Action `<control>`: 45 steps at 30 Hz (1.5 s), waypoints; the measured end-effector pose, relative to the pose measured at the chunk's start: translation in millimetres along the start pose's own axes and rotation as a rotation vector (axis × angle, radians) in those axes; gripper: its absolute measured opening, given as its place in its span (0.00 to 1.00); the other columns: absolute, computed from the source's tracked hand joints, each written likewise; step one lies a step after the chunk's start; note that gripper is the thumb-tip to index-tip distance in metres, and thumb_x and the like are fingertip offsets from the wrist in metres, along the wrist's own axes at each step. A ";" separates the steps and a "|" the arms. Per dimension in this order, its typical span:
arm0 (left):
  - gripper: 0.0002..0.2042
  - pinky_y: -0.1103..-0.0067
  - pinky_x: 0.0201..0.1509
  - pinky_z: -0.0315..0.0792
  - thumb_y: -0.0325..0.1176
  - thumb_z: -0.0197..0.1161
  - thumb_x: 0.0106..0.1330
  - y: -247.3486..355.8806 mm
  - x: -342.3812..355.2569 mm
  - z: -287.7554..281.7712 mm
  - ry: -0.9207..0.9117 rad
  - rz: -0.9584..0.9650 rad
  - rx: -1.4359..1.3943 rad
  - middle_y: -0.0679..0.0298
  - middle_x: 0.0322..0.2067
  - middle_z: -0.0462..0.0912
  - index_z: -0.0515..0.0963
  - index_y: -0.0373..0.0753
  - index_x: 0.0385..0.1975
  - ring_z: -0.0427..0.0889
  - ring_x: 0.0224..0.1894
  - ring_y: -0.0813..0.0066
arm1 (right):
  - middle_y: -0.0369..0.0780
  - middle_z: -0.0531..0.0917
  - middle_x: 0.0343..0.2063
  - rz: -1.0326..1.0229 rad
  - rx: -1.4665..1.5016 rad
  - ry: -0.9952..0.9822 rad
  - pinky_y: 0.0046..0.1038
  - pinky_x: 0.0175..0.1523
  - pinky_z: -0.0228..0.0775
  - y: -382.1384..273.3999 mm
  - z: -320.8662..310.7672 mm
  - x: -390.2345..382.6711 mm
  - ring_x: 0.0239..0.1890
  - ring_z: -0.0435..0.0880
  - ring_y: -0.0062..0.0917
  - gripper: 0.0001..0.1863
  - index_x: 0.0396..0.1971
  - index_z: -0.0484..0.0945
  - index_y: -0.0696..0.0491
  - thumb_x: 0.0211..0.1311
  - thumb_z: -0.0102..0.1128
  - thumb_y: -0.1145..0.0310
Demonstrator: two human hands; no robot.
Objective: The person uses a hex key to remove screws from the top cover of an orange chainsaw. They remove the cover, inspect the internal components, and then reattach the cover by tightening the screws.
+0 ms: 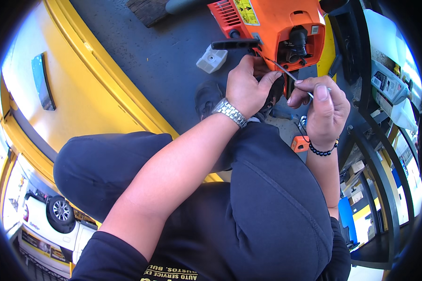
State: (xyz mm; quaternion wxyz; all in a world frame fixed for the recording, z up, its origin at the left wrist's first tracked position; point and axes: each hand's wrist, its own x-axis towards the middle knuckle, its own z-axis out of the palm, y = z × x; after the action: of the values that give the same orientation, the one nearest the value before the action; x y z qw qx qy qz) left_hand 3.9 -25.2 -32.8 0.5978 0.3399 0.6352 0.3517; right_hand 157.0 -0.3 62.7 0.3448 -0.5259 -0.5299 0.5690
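Observation:
An orange engine housing [267, 28] with a vent grille stands at the top. Its front opening shows a black intake part [297, 42]. A black lever [234, 44] sticks out on its left side. My left hand [248, 84], under a silver watch, is curled at the housing's lower left edge; its fingertips are partly hidden, and I cannot make out what they grip. My right hand [321, 105], with a dark bead bracelet, pinches a thin metal rod [288, 72] that slants up-left to the housing's lower edge, near my left thumb.
On the grey floor [140, 61] left of the engine lies a white plastic part [212, 58]. A small orange box [300, 144] with a cord sits by my right wrist. Yellow framing [112, 70] runs along the left; a black rack [361, 61] with plastic bottles [389, 82] stands right.

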 end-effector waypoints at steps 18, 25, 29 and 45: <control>0.21 0.71 0.49 0.82 0.34 0.74 0.64 3.4 -1.4 2.0 -0.009 -0.094 -0.015 0.51 0.38 0.89 0.75 0.27 0.47 0.90 0.41 0.64 | 0.52 0.84 0.55 0.312 0.503 -0.551 0.35 0.65 0.73 -1.3 -19.0 9.3 0.59 0.83 0.36 0.30 0.62 0.71 0.64 0.67 0.68 0.62; 0.23 0.72 0.45 0.83 0.35 0.80 0.59 2.2 0.4 6.6 0.043 -0.092 0.010 0.53 0.35 0.89 0.75 0.29 0.45 0.90 0.38 0.66 | 0.39 0.87 0.39 -0.046 -0.168 -0.402 0.24 0.40 0.75 -6.9 -10.3 12.9 0.33 0.84 0.23 0.27 0.43 0.84 0.55 0.50 0.85 0.55; 0.24 0.73 0.43 0.83 0.38 0.82 0.55 -1.7 5.1 9.4 0.078 -0.028 -0.058 0.54 0.32 0.89 0.76 0.30 0.42 0.90 0.36 0.67 | 0.36 0.85 0.27 -0.070 -0.238 -0.125 0.21 0.30 0.71 -19.6 8.9 10.3 0.22 0.79 0.18 0.18 0.33 0.84 0.58 0.59 0.79 0.58; 0.26 0.76 0.39 0.80 0.43 0.83 0.54 -16.2 12.8 22.8 -0.075 -0.284 -0.373 0.60 0.31 0.88 0.80 0.31 0.43 0.85 0.33 0.76 | 0.48 0.86 0.43 0.050 0.224 -0.251 0.27 0.49 0.77 2.3 12.9 -3.9 0.47 0.88 0.32 0.26 0.53 0.78 0.62 0.60 0.78 0.65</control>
State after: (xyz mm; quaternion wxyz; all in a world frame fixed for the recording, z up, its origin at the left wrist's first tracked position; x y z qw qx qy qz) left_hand 25.8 -21.8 -54.1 0.7168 0.1436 0.5779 0.3628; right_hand 145.8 -7.6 59.9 0.3182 -0.4220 -0.4887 0.6941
